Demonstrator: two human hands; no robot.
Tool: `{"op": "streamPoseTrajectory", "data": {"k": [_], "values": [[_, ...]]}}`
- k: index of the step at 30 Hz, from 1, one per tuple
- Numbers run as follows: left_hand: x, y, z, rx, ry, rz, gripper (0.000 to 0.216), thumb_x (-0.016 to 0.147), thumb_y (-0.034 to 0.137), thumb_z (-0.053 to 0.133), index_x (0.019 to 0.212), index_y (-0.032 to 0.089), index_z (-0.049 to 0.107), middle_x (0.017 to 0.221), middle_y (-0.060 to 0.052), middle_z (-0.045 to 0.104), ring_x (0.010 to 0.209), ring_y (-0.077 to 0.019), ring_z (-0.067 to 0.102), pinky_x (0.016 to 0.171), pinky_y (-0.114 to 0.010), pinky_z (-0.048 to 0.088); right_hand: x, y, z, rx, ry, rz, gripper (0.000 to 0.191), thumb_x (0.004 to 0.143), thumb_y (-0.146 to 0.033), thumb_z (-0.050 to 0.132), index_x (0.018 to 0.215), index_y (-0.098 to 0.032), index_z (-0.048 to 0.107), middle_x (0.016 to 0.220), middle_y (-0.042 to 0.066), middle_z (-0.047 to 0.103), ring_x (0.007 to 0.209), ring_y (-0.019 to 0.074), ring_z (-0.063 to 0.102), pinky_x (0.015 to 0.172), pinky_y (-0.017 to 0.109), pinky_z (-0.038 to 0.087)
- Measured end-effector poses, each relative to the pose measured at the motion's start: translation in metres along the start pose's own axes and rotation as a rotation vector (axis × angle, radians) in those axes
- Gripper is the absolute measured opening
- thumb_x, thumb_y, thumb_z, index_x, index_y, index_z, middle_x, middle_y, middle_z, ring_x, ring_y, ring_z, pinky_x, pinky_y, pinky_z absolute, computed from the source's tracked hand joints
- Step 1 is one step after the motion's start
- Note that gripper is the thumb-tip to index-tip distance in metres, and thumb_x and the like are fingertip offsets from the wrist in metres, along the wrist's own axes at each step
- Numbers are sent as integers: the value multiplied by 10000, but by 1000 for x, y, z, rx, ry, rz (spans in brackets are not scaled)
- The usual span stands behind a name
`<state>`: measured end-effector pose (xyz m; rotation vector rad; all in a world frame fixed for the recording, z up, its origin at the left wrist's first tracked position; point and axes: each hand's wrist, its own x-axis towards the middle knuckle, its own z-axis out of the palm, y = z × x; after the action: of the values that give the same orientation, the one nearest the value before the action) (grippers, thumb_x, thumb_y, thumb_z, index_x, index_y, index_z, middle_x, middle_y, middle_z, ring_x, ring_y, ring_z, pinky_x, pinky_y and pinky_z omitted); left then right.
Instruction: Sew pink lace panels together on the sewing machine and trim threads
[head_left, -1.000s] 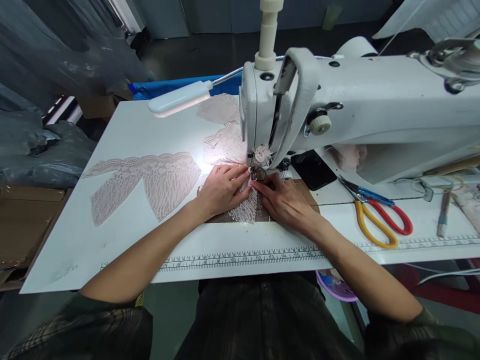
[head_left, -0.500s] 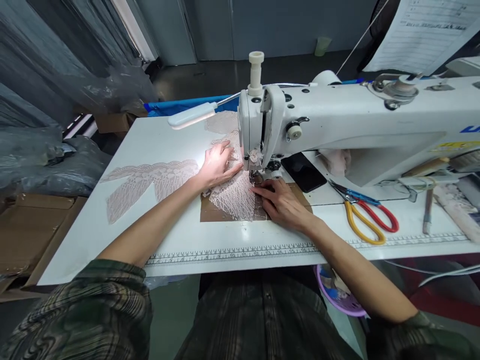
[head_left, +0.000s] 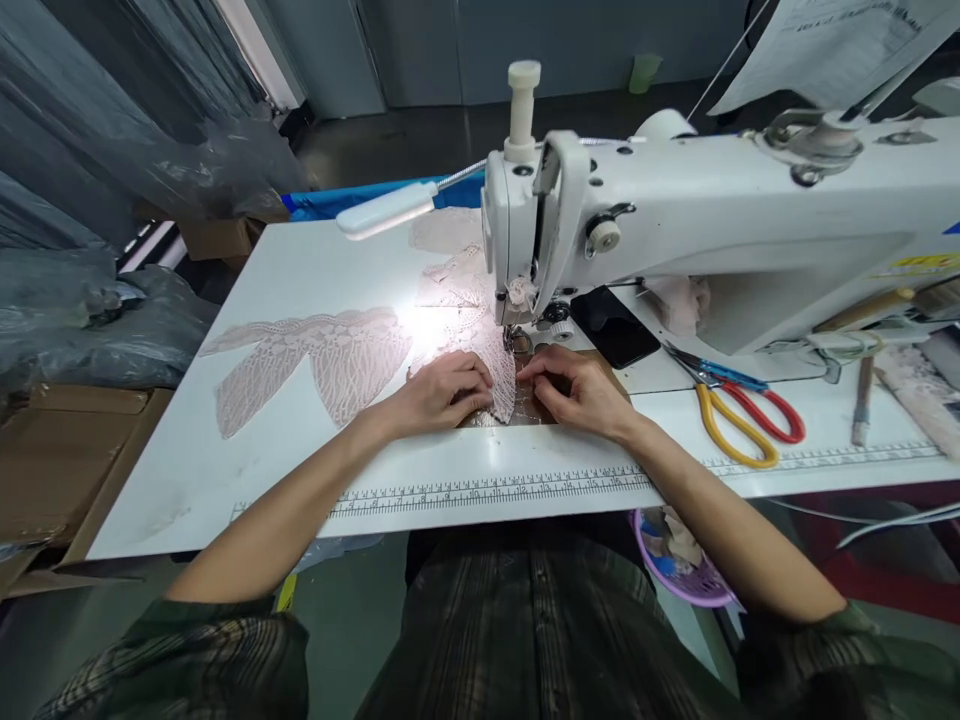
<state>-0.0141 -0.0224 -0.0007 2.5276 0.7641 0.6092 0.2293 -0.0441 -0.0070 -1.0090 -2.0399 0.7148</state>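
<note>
A pale pink lace piece point(head_left: 495, 350) lies under the needle and presser foot point(head_left: 517, 338) of a white sewing machine point(head_left: 697, 200). My left hand point(head_left: 450, 390) rests on the lace's near left part, fingers curled together at its lower edge. On the other side, my right hand point(head_left: 581, 390) has thumb and forefinger drawn together at the lace's right edge, just in front of the foot. A brown plate point(head_left: 540, 412) shows beneath the lace. Farther left, another stretch of lace point(head_left: 352, 365) with pointed panels is spread flat on the white table point(head_left: 187, 440).
Right of the needle lie a black phone point(head_left: 615, 328), scissors with red and yellow handles point(head_left: 739, 425) and blue snips point(head_left: 735, 378). A lit lamp point(head_left: 386, 210) hangs over the lace. A printed ruler point(head_left: 487, 492) runs along the front edge, a purple basket point(head_left: 697, 580) below it.
My left hand has slid back toward me, from beside the machine head to the lace's near edge, and its fingers have curled. My right hand stays near the foot. The view has shifted slightly.
</note>
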Motion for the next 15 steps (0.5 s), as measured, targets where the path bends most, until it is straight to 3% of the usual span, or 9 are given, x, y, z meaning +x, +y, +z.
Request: {"op": "streamPoseTrajectory", "data": {"k": [6,8,11,15], "values": [[2,8,-1,-73,17,-123,233,953,257,529,768,154,627,960,-77,655,893,-178,618,782,-343,514,-3,-9,5,-3,-232,-94,224,806,-281,676,985,-185,580,943,58,619,816,178,571,722,321,485],[2,9,0,-82,24,-133,234,950,246,526,759,152,622,959,-76,652,889,-174,618,777,-336,510,-3,-8,9,-45,-244,-86,191,853,-323,650,955,-187,563,910,52,603,799,175,557,712,321,475],[1,9,0,-83,32,-139,227,944,242,526,757,153,620,956,-72,653,881,-168,619,778,-334,509,-2,-5,13,-62,-247,-88,81,926,-242,529,887,-183,570,881,53,593,790,166,555,715,318,471],[1,6,0,-93,20,-137,228,943,247,524,754,157,615,972,-74,655,894,-168,618,789,-337,515,-2,-4,13,-50,-231,-102,154,943,-199,484,842,-183,599,897,63,609,816,167,573,742,327,487]]}}
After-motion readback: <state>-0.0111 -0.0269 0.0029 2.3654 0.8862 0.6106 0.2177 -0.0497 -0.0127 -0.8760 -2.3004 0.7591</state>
